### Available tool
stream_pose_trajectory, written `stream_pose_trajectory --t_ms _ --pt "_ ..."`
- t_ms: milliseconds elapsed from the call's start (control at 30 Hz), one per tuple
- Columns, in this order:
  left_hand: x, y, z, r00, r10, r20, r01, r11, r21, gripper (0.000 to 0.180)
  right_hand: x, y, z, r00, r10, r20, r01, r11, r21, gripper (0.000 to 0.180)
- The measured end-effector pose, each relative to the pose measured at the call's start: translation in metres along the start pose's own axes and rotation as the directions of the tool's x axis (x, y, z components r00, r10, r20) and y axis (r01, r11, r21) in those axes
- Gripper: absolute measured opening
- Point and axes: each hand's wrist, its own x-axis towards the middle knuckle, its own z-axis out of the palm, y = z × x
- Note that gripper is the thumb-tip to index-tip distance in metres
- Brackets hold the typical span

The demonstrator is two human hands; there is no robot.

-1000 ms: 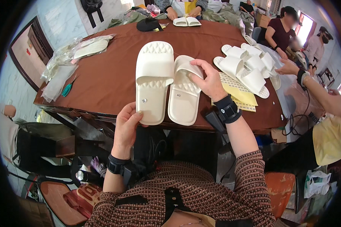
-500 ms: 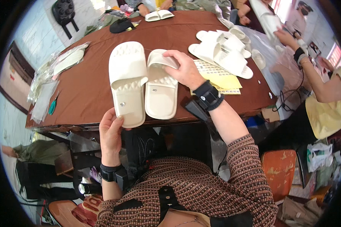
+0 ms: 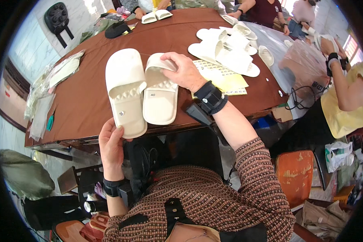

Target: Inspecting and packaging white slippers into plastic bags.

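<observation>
Slippage is your risk: your left hand [image 3: 112,147] pinches only the heel of the left slide [image 3: 126,92] overhanging the counter [image 3: 84,101] edge, while your right hand [image 3: 185,71] curls over the right slide [image 3: 160,93] lying beside it.

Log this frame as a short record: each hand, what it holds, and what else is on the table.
left hand: grips the heel end of the left slipper, which juts past the table's near edge
right hand: holds the strap of the right slipper, fingers curled over it
slippers: cream, side by side, touching, soles down
table: brown top
behind right hand: yellow sheets, pile of white slippers
left side: clear bags, green tool
far end: another pair
</observation>
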Motion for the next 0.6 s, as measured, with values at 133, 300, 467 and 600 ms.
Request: stream_pose_trajectory --t_ms 133,300,467,600 --pt "0.000 0.001 0.002 1.000 0.010 -0.011 -0.010 1.000 0.002 0.034 -0.001 0.001 -0.001 0.998 0.025 0.051 -0.025 1.000 -0.007 0.038" --pt "0.000 0.003 0.009 0.999 -0.052 0.009 0.052 0.998 -0.035 0.032 0.000 -0.001 -0.004 0.999 0.016 0.029 -0.016 1.000 -0.026 0.036" --pt "0.003 -0.009 0.001 0.990 -0.138 -0.017 0.136 0.988 -0.076 0.029 -0.005 -0.002 -0.005 0.989 0.033 0.144 -0.021 0.996 -0.087 0.038" --pt "0.005 -0.015 -0.011 0.982 -0.189 0.019 0.190 0.972 -0.140 0.028 -0.005 -0.003 0.000 0.960 0.099 0.261 -0.068 0.990 -0.127 0.040"
